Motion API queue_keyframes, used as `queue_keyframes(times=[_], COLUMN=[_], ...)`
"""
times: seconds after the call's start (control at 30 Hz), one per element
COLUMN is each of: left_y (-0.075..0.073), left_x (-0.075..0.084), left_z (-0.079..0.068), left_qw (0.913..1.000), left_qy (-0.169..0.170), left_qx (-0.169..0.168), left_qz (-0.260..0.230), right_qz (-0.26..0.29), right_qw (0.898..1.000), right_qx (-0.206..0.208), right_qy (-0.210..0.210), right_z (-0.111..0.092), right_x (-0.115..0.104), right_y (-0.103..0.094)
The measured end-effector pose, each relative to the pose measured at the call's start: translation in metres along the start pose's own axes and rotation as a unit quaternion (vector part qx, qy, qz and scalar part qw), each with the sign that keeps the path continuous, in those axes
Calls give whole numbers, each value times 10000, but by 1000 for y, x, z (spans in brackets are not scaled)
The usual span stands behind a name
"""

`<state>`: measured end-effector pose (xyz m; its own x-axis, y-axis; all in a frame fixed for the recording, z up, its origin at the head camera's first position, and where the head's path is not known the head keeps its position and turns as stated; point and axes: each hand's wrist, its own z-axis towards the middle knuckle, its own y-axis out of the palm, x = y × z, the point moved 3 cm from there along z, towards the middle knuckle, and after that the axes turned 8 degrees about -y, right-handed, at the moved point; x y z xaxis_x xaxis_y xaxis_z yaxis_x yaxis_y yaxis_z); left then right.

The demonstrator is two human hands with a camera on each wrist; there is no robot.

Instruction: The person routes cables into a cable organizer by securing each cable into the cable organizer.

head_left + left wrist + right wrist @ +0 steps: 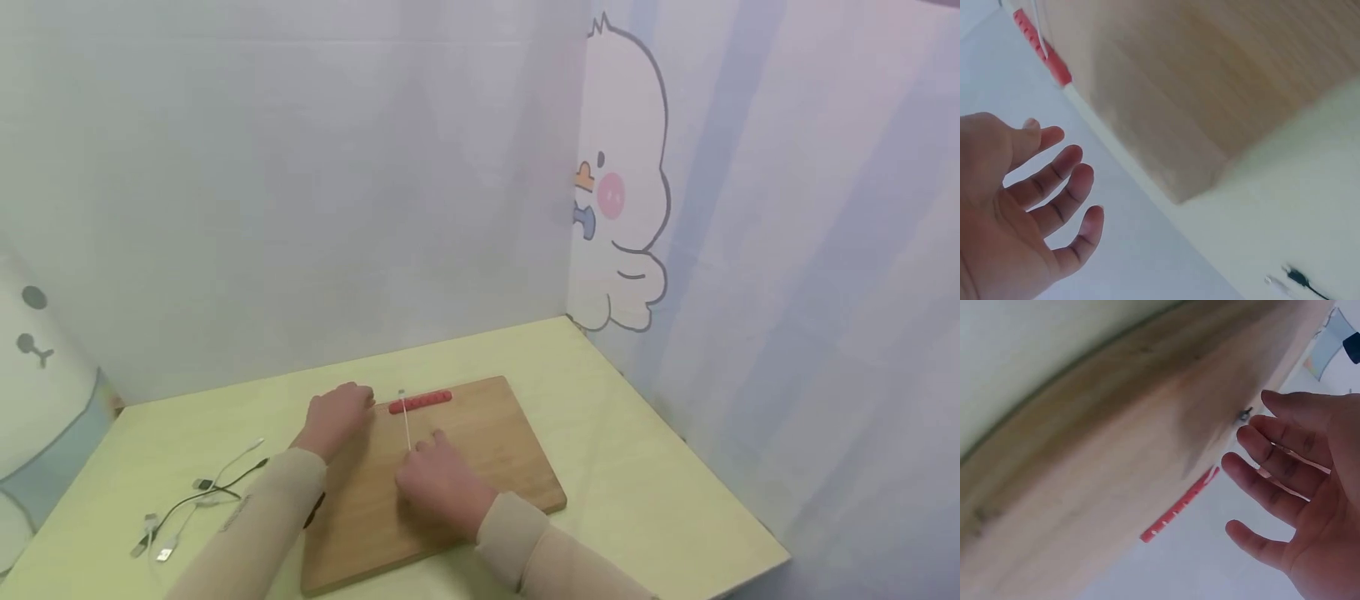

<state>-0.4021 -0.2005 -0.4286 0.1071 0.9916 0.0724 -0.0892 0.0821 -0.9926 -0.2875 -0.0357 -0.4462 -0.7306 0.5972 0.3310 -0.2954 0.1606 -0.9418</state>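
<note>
**Ana:** Straight to the white cable [407,423], lying across the red slotted strip [429,401] near its left end, up at the far edge of the wooden board [510,450]!

**Ben:** Seated in a slot?

**Ana:** Hard to call; it's too thin at this angle to tell whether it sits down in one or just rests on top. If it's on top, a slight sideways tug could roll it off.

**Ben:** And who's got it?

**Ana:** The right hand [442,479], over the board! Thumb and forefinger pinch the cable by its metal plug [1244,415], the other fingers loosely bent and spread. The run to the strip looks straight, so too much pull could drag the far plug [401,392] back against the strip, or shift the strip if it isn't fixed.

**Ben:** Any help from the left hand [339,415]?

**Ana:** Just beside the board's far left corner, fingers loosely curved with gaps between, holding nothing. It isn't pinning the strip, so I'd fear a skid there.

**Ben:** Further out?

**Ana:** Loose cables [201,484], black and white, crossing on the table [622,450] beside the left sleeve [247,525]. A low sweep of that arm could snag them!
</note>
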Motion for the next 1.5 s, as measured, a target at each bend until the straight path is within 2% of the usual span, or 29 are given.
queue_keyframes(times=[0.2, 0.4, 0.6, 0.7, 0.97, 1.13, 1.4, 1.5], left_y=[-23, -45, -54, -56, -57, -53, -40, -34], left_x=[-29, -59, -98, -119, -168, -187, -216, -225], left_z=[-17, -38, -58, -68, -91, -103, -125, -131], left_qw=[9998, 9998, 9985, 9977, 9949, 9922, 9813, 9801], left_qy=[-157, -47, -293, -351, -427, -512, -855, -898], left_qx=[-135, -138, -471, -575, -913, -1136, -1711, -1756], left_qz=[18, 104, -33, -15, -42, -62, -190, -210], right_qz=[-15, 192, 603, 518, 145, -11, -244, -420], right_qw=[9998, 9992, 9970, 9970, 9967, 9961, 9947, 9934], right_qx=[138, -81, -187, -124, 30, 123, 244, 219], right_qy=[-156, -328, -438, -567, -794, -868, -972, -1044], right_z=[6, 18, 33, 38, 47, 48, 50, 51], right_x=[-3, -9, -21, -29, -47, -55, -69, -76], right_y=[-15, -31, -38, -40, -49, -51, -49, -48])
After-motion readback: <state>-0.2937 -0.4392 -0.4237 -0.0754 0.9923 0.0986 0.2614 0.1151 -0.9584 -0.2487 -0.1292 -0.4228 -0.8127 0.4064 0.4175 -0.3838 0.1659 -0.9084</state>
